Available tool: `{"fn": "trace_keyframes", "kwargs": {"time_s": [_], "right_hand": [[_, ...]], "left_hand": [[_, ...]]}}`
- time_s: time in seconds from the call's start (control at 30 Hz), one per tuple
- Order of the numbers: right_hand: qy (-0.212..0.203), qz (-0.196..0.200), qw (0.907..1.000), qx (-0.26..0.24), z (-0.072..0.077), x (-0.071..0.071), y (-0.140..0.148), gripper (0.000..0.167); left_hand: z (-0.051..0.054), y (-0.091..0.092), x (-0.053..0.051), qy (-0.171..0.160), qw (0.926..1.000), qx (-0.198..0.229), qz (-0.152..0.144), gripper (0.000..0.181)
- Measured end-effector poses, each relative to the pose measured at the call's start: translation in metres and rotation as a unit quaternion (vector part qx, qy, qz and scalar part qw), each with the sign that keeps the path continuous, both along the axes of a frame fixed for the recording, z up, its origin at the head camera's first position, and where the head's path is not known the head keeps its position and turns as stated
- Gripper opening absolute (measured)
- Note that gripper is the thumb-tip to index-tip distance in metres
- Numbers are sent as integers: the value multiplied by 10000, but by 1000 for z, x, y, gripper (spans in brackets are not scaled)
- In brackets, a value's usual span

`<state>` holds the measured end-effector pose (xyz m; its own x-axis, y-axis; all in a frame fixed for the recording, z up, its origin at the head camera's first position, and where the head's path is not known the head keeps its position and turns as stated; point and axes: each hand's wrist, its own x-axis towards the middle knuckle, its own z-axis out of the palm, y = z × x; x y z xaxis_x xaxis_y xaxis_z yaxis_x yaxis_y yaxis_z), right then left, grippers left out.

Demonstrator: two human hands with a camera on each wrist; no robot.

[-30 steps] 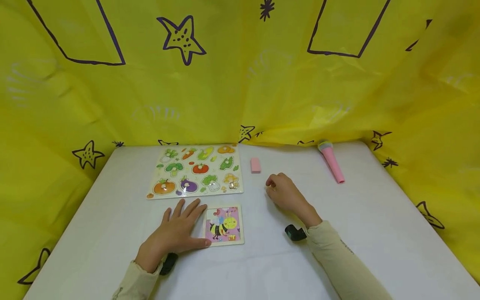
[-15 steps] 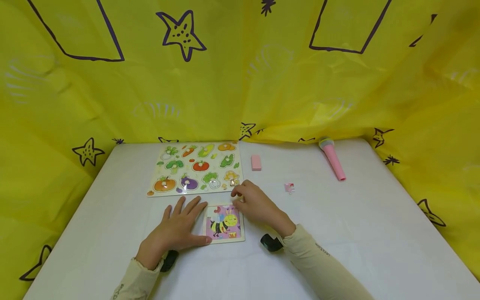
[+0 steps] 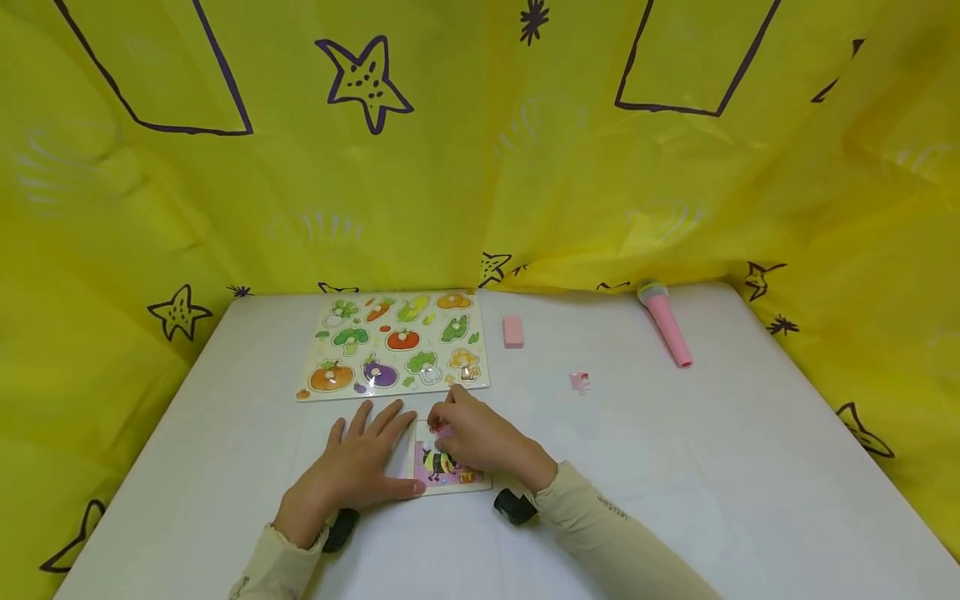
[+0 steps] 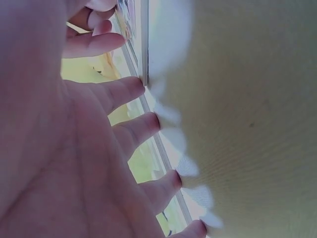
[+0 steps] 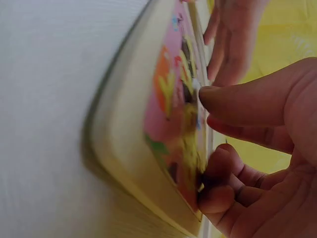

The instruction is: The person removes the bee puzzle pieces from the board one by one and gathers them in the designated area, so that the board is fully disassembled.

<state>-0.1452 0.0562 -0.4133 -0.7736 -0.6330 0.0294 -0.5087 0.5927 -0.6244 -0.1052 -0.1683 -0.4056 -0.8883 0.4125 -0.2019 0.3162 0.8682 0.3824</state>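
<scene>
A small square bee jigsaw puzzle in a pale wooden frame lies flat before me. My left hand is spread at its left side, thumb on the lower left of the frame and forefinger by the upper left corner. Over the upper part, my right hand has curled fingers, thumb and forefinger pinching what looks like a pink and red puzzle piece. Those fingers mostly hide it. Whitish backing shows in the puzzle's upper left. In the right wrist view, the thumb is close against the picture. A loose pink piece lies off to the right.
A vegetable knob puzzle board lies just beyond the bee puzzle. Right of that board is a pink block. A pink toy microphone lies at the far right. Yellow cloth hangs around the white table.
My right hand has moved left from beside the loose piece to over the bee puzzle, uncovering that piece on the table. The left hand stays in place on the frame.
</scene>
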Motion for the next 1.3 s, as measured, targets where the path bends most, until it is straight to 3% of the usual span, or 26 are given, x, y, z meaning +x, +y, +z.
{"fn": "trace_keyframes", "kwargs": {"time_s": [0.5,0.7,0.83,1.3], "right_hand": [[196,-77,9997,-86,-5,4,-3,16],[24,-292,9996,-27,-7,4,-1,16],[-55,-356,9993,99,-5,3,0,25],[574,-191,9981,-139,-5,4,3,22]], "left_hand": [[-2,1,0,-39,10000,-37,72,101],[-3,0,0,-40,9999,89,31,101],[-4,1,-1,42,10000,50,27,101],[-4,3,-2,-41,9999,85,122,101]]}}
